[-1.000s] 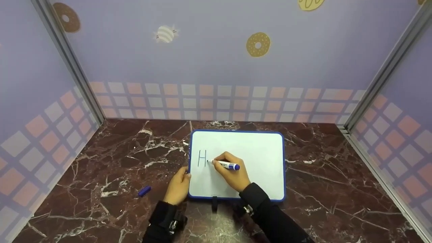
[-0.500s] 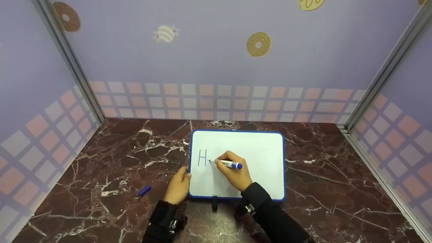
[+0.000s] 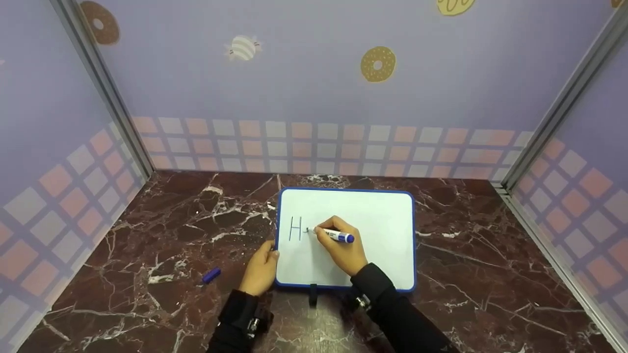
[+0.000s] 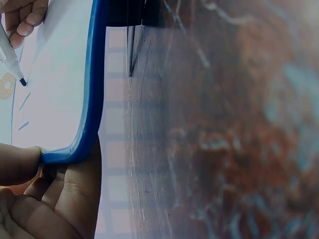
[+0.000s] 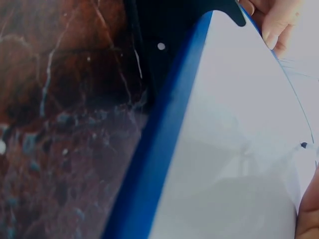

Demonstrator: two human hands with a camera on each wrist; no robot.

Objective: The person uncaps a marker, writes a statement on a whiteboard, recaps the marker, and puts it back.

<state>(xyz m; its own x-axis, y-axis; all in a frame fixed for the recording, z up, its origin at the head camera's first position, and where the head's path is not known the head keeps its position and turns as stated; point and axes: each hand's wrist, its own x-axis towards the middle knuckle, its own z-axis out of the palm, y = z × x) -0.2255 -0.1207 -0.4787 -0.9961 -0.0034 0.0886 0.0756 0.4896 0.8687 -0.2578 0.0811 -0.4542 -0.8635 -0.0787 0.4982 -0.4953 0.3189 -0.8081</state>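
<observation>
A white dry-erase board (image 3: 378, 211) with a blue frame stands tilted or lies on the marbled table. My left hand (image 3: 260, 269) grips its left edge; in the left wrist view the thumb (image 4: 20, 162) lies over the front and the fingers are behind. My right hand (image 3: 346, 250) pinches a white marker (image 3: 338, 235) with a blue end, its dark tip (image 4: 23, 81) right at the board's surface. A letter H (image 3: 295, 229) in blue is on the board's left part, with a short stroke just right of it, by the tip.
A blue marker cap (image 3: 212, 275) lies on the marbled table (image 3: 162, 235), left of my left hand. A black piece (image 3: 313, 295) sticks out at the board's bottom edge. Patterned walls (image 3: 314, 98) enclose the table at the back and both sides.
My right hand has moved slightly right and up with the marker. A short stroke right of the H has come into view. My left hand keeps its hold on the board.
</observation>
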